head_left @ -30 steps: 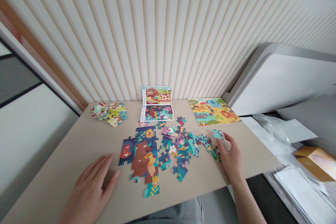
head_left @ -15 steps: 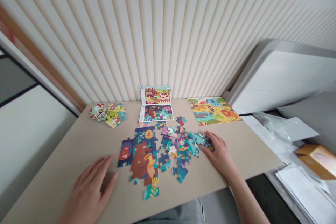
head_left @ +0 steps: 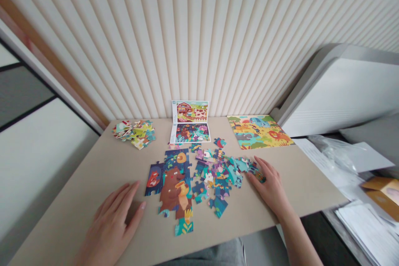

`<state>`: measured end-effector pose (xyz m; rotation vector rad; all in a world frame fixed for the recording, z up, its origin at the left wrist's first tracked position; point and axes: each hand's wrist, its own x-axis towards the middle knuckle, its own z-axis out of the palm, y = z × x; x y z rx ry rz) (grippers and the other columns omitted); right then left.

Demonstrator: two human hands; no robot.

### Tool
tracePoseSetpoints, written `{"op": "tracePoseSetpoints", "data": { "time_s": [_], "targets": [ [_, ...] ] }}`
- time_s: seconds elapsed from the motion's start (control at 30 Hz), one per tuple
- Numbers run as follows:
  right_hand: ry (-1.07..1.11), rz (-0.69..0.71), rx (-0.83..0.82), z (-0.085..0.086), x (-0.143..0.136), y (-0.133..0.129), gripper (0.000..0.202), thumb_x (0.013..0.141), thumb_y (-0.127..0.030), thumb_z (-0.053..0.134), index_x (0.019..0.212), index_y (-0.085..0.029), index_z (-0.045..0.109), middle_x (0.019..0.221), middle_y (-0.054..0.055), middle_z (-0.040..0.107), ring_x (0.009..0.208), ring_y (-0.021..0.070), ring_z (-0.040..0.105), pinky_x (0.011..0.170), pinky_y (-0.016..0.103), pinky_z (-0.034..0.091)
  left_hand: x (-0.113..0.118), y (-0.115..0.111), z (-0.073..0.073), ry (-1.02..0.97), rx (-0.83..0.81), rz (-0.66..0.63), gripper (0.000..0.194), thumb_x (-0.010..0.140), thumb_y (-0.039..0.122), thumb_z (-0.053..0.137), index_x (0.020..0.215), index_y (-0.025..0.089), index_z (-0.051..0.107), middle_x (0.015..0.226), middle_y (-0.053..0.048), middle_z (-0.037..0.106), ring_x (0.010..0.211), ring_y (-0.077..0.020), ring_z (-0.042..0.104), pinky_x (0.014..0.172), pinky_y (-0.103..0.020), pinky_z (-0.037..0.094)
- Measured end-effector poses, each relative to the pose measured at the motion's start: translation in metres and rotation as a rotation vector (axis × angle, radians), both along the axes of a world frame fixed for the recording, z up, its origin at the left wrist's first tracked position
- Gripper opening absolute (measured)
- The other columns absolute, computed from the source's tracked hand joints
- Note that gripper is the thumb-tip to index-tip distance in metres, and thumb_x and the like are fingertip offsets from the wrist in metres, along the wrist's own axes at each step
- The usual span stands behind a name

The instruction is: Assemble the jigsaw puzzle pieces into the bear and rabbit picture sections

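A partly joined jigsaw puzzle (head_left: pixel 173 189) of a brown bear at night lies on the tabletop. To its left my left hand (head_left: pixel 115 220) rests, fingers stretched and thumb apart, holding nothing. Loose puzzle pieces (head_left: pixel 215 176) are heaped against the joined part's right side, some overlapping. At that heap's right end is my right hand (head_left: pixel 269 185), thumb and fingers parted around a few dark pieces (head_left: pixel 258 172), its fingertips at or touching them. Behind the pieces, a folded picture card (head_left: pixel 190 122) leans on the wall, showing a farm scene above and the bear scene below.
A second pile of puzzle pieces (head_left: pixel 135 133) sits at the back left of the table (head_left: pixel 77 187). At the back right lies a finished animal puzzle (head_left: pixel 260 132). Beyond the right edge are papers (head_left: pixel 368 230), clear plastic (head_left: pixel 333 156) and an orange-brown box (head_left: pixel 383 195).
The camera view has turned slightly, so everything sits a little further right. Both hands keep nearly the same poses, and the puzzle pieces show no clear movement.
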<state>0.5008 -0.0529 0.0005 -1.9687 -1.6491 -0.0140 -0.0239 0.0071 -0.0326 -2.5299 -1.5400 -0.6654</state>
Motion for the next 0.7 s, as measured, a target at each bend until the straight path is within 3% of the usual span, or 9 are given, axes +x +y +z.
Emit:
{"op": "tracePoseSetpoints", "data": {
  "time_s": [0.13,0.53,0.7],
  "targets": [
    [-0.096,0.125,-0.067,0.002,-0.003,0.005,0.054,0.103,-0.058,0.06,0.152,-0.034,0.057,0.151,0.008,0.065,0.147,0.0345,0.053,0.128,0.066,0.025,-0.003,0.002,-0.004,0.0,0.003,-0.013,0.065,0.104,0.056,0.051,0.159,0.021,0.042,0.145,-0.016,0.065,0.135,-0.036,0.06,0.116,-0.051,0.046],
    [-0.042,0.054,-0.034,-0.005,0.014,0.006,0.057,0.102,-0.056,0.06,0.15,-0.025,0.059,0.138,0.014,0.071,0.13,0.0337,0.065,0.116,0.058,0.044,-0.002,0.0,0.001,0.002,0.011,-0.02,0.066,0.104,0.053,0.051,0.16,0.019,0.041,0.144,-0.017,0.065,0.136,-0.0371,0.059,0.116,-0.053,0.046],
    [-0.121,0.059,-0.024,0.0,0.028,-0.002,0.061,0.105,-0.054,0.058,0.158,-0.026,0.05,0.137,0.013,0.072,0.128,0.0333,0.066,0.123,0.064,0.035,-0.003,0.001,-0.001,0.013,0.018,-0.025,0.066,0.104,0.054,0.052,0.16,0.02,0.041,0.145,-0.017,0.064,0.136,-0.037,0.06,0.115,-0.052,0.048]
  ]
}}
